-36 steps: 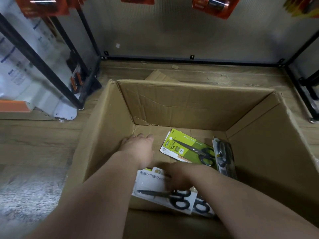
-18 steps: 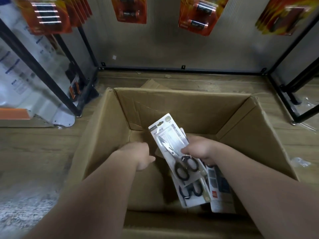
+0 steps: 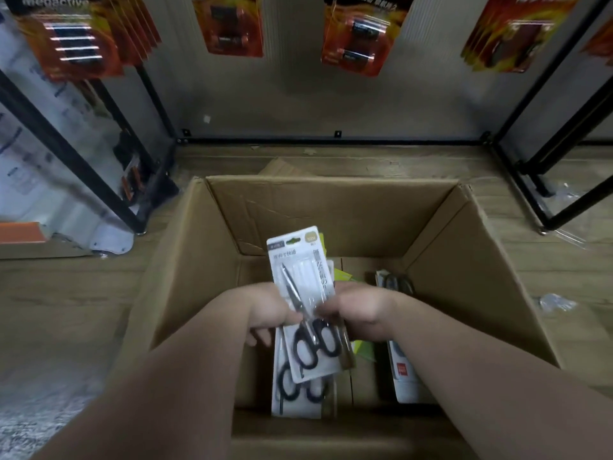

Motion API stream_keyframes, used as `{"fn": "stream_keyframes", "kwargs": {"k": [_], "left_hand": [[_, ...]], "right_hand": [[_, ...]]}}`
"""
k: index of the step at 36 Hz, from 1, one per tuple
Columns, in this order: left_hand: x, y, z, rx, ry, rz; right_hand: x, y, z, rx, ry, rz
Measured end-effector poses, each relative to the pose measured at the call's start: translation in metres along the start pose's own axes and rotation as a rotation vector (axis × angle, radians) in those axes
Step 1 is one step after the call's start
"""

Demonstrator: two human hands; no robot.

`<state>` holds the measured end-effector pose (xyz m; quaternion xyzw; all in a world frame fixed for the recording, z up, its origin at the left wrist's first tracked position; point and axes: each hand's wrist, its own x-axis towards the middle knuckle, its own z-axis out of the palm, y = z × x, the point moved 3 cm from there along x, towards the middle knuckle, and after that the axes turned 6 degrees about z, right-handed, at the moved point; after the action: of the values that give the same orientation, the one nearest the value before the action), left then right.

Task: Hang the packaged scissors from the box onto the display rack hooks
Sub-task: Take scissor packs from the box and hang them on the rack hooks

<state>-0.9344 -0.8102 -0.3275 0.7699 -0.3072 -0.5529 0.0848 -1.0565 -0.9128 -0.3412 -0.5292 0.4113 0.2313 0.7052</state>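
Observation:
Over the open cardboard box (image 3: 491, 260) I hold a small stack of white scissors packs (image 3: 303, 287) with black-handled scissors inside. My left hand (image 3: 270, 312) grips the stack's left edge, thumb on its front. My right hand (image 3: 356, 312) grips the right edge. A second white pack (image 3: 295, 393) hangs lower in the stack. More packs lie in the box: a green one (image 3: 343, 275) behind the stack, a clear one (image 3: 394, 282) at the right, and a white one (image 3: 406, 376) under my right forearm.
The display rack's grey back panel (image 3: 298, 94) rises behind the box, with orange battery packs (image 3: 356, 34) hanging along its top. Black frame posts (image 3: 83, 167) stand left and right (image 3: 544, 111). The box sits on a wooden floor (image 3: 66, 293).
My right hand lifted the white packs out of the box bottom and raised them upright. My left hand moved over and took hold of the stack's left edge. The view tilted up.

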Motion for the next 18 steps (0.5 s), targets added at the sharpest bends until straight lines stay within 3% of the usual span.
{"fn": "stream_keyframes", "kwargs": {"k": [7, 12, 18], "left_hand": [[0.004, -0.020, 0.021, 0.049, -0.129, -0.123], [0.006, -0.022, 0.017, 0.080, -0.114, -0.104], [0.007, -0.020, 0.008, 0.089, -0.012, 0.023]], "right_hand": [[0.000, 0.020, 0.008, -0.282, -0.065, 0.270], [0.005, 0.021, 0.008, -0.306, -0.075, 0.261], [0.009, 0.013, 0.004, -0.356, 0.041, 0.141]]}}
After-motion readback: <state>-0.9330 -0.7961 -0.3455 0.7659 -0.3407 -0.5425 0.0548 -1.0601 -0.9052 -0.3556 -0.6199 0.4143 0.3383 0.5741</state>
